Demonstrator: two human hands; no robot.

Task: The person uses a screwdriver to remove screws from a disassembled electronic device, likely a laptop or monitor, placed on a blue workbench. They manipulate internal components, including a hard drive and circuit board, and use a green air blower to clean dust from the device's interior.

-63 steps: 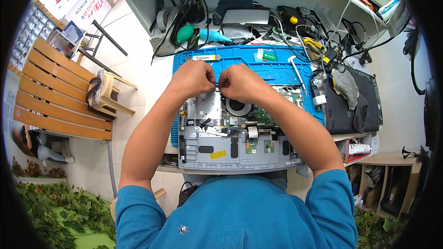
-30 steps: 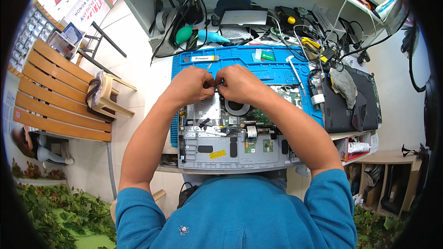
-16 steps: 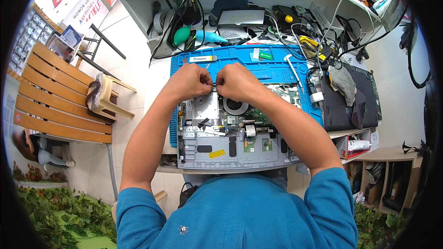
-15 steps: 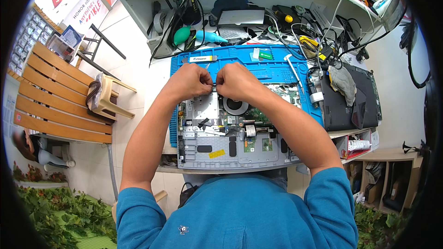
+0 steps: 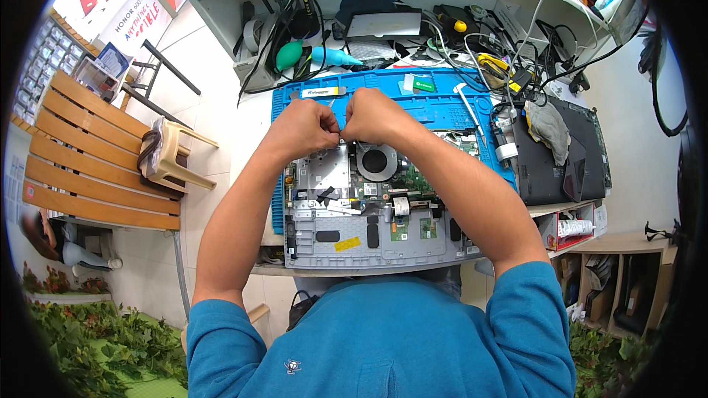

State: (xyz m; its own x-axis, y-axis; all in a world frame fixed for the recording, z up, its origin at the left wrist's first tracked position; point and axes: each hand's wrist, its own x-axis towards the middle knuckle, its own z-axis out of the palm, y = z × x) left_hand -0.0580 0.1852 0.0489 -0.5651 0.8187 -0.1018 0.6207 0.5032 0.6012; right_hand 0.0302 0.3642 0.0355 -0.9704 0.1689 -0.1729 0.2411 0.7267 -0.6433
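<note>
An opened laptop base lies on a blue repair mat, its inner parts bare. Its round black fan sits just below my right hand, with green circuit board beside it. At the far edge of the base, near a silver metal plate, both hands meet. My left hand has its fingers curled into a pinch; my right hand is closed too, fingertips close to the left ones. Whatever small thing lies between the fingertips is too hidden to name.
A green air blower and a light blue bottle stand behind the mat. Tangled cables and tools crowd the back right. A dark laptop with a grey cloth on it lies to the right. Cables hang from the shelf above.
My right hand has risen slightly and shifted a little left, uncovering more of the fan. My left hand stays nearly in place, still pinched.
</note>
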